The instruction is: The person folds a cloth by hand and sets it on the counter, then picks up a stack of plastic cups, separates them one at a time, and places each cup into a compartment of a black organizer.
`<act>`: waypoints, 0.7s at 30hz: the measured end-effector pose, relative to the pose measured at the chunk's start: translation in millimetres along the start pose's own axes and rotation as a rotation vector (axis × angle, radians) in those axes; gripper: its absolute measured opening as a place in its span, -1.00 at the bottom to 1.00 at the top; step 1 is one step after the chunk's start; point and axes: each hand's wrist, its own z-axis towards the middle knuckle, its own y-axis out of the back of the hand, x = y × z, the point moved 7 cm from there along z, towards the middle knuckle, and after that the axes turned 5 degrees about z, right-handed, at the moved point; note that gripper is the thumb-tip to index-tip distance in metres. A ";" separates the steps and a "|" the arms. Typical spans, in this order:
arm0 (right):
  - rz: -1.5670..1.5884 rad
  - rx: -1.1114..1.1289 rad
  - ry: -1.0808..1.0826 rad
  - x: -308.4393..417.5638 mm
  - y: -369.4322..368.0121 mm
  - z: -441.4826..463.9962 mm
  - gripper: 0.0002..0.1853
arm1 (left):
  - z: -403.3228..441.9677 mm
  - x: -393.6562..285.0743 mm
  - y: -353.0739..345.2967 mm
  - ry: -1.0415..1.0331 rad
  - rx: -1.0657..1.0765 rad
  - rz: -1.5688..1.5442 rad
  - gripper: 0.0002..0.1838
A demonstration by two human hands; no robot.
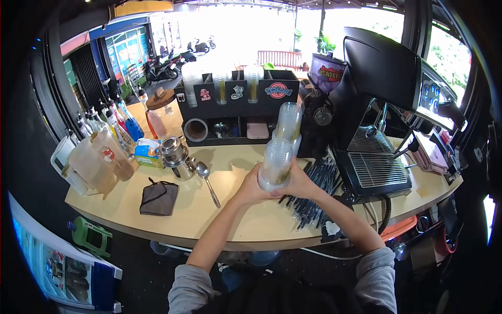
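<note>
Both my hands are wrapped around the lower part of a stack of clear plastic cups (277, 157) above the counter. My left hand (252, 186) grips its left side, and my right hand (299, 183) closes on its right side. Just behind rises a second stack of clear cups (289, 121), partly hidden by the first. To the right of my right hand lies a spread of dark wrapped straws (320, 183). A metal spoon (209, 186) rests left of my left hand, beside a metal drip coffee filter (175, 154).
An espresso machine (376, 152) and a grinder (320, 99) stand on the right. A black organizer (238, 112) with cup stacks lines the back. Plastic pitchers (91, 165), syrup bottles (130, 120) and a grey pouch (159, 198) are on the left of the counter (188, 222).
</note>
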 end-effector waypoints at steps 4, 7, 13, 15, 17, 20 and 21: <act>0.059 -0.075 -0.060 1.4 1.2 -3.5 0.11 | -0.3 10.1 -2.1 0.008 -0.025 -0.021 0.03; 0.004 -0.109 -0.083 -1.6 2.6 -5.3 0.05 | 0.7 16.4 -2.0 0.014 -0.029 0.015 0.02; 0.027 -0.152 -0.126 -1.7 4.5 -8.5 -0.02 | 0.8 19.5 -3.8 0.036 -0.024 -0.012 0.00; 0.043 -0.168 -0.108 -0.1 5.9 -8.0 -0.02 | 1.0 19.4 -3.2 0.030 -0.032 -0.025 -0.01; 0.045 -0.189 -0.088 4.5 8.5 -7.2 -0.04 | 0.5 18.0 -3.2 0.024 -0.007 -0.061 0.01; 0.000 -0.196 -0.071 12.7 12.4 -4.8 -0.05 | 0.3 14.3 -6.7 0.020 0.011 -0.145 0.04; -0.002 -0.200 -0.068 15.4 14.5 -4.0 -0.05 | 0.8 15.6 -6.9 0.016 0.013 -0.143 0.04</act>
